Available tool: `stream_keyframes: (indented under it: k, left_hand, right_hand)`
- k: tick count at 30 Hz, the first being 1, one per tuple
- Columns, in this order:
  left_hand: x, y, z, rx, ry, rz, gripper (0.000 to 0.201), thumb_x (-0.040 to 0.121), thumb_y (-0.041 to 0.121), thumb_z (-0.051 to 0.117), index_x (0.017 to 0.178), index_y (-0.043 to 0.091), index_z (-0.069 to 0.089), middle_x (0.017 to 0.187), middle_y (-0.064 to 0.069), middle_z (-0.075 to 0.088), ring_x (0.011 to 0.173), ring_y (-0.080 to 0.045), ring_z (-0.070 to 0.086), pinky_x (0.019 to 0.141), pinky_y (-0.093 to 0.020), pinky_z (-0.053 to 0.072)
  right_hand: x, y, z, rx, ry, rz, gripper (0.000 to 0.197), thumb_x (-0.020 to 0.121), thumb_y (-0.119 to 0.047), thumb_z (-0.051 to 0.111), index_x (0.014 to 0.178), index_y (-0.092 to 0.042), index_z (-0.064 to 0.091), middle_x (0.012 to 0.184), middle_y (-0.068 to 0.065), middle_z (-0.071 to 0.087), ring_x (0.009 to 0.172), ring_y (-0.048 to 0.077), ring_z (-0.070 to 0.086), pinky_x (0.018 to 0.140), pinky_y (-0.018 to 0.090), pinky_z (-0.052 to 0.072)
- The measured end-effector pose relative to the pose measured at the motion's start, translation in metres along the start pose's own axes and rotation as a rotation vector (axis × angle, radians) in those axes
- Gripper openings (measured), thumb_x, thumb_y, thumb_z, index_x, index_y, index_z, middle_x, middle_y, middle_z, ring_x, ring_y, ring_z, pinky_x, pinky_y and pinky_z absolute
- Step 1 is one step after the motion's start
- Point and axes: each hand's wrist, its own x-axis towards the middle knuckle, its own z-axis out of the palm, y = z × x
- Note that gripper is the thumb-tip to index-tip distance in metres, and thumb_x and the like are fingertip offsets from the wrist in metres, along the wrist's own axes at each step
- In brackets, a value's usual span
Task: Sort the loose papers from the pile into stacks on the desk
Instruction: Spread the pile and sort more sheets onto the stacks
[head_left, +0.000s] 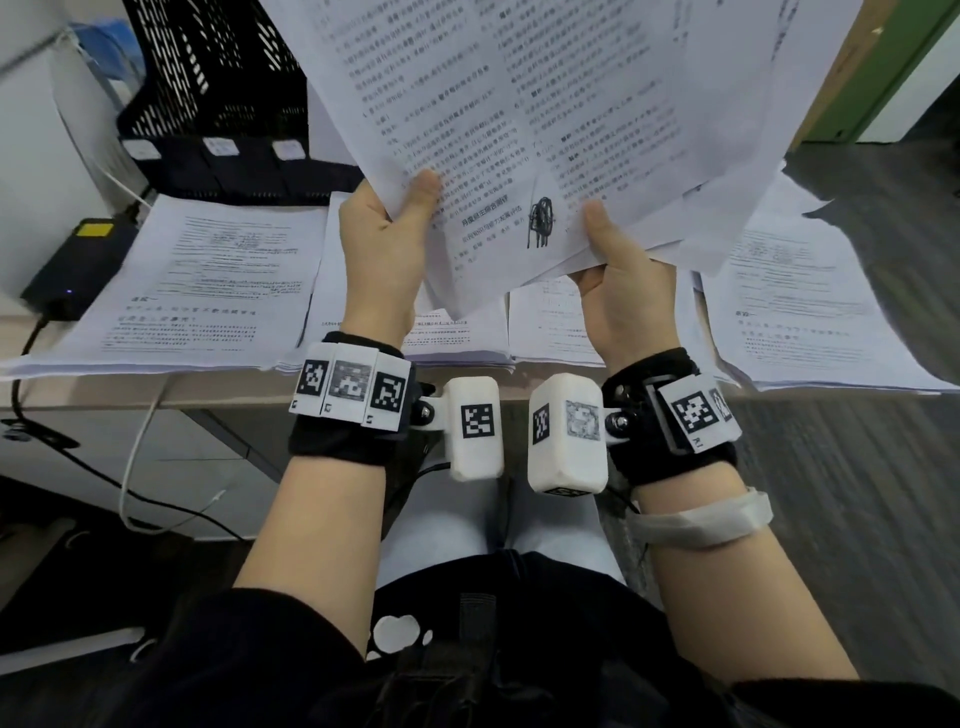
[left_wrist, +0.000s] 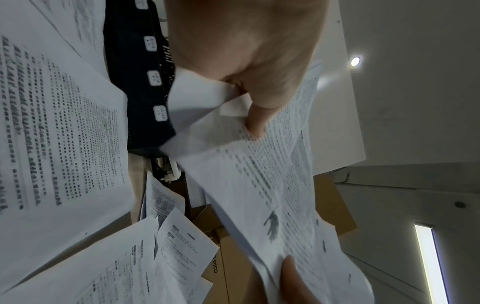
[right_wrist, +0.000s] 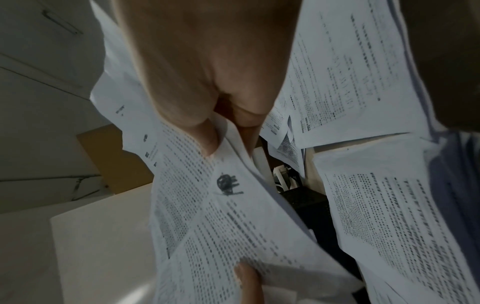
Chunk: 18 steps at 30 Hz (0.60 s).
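Observation:
I hold a loose bundle of printed papers (head_left: 519, 130) up in front of me, above the desk. My left hand (head_left: 387, 234) pinches its lower left edge, thumb on the front sheet. My right hand (head_left: 613, 260) pinches the lower right part beside a black scribble (head_left: 541, 222). The scribble (right_wrist: 227, 184) also shows in the right wrist view, and the papers (left_wrist: 259, 174) run between both thumbs in the left wrist view. On the desk lie several stacks: one at the left (head_left: 208, 280), one under my hands (head_left: 457, 332), one at the right (head_left: 810, 306).
A black mesh file rack (head_left: 218, 93) with labelled slots stands behind the left stack. A dark power adapter (head_left: 78, 265) with a cable lies at the desk's left end. The desk edge (head_left: 208, 387) runs just beyond my wrists. Cardboard boxes (left_wrist: 233, 267) stand behind the desk.

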Motion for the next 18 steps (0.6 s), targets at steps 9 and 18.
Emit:
stream_keyframes:
  k: [9,18]
  left_hand:
    - [0.01,-0.006,-0.008,0.079,0.144,0.009,0.006,0.09,0.011,0.06,0.095,0.009,0.064,0.098,-0.006,0.069,0.099,-0.021,0.067,0.09,-0.039,0.055]
    - [0.016,0.001,0.004,0.041,0.215,0.069,0.017,0.093,0.007,0.056,0.109,0.005,0.06,0.106,-0.005,0.068,0.102,-0.016,0.066,0.091,-0.029,0.055]
  right_hand:
    - [0.009,0.007,-0.011,-0.03,0.022,0.033,0.011,0.092,-0.019,0.059,0.097,-0.014,0.067,0.104,0.006,0.07,0.095,0.022,0.067,0.094,0.044,0.052]
    - [0.015,0.0,-0.018,-0.084,0.084,0.004,0.031,0.094,-0.02,0.056,0.123,-0.011,0.056,0.129,0.014,0.06,0.099,0.023,0.065,0.07,0.035,0.06]
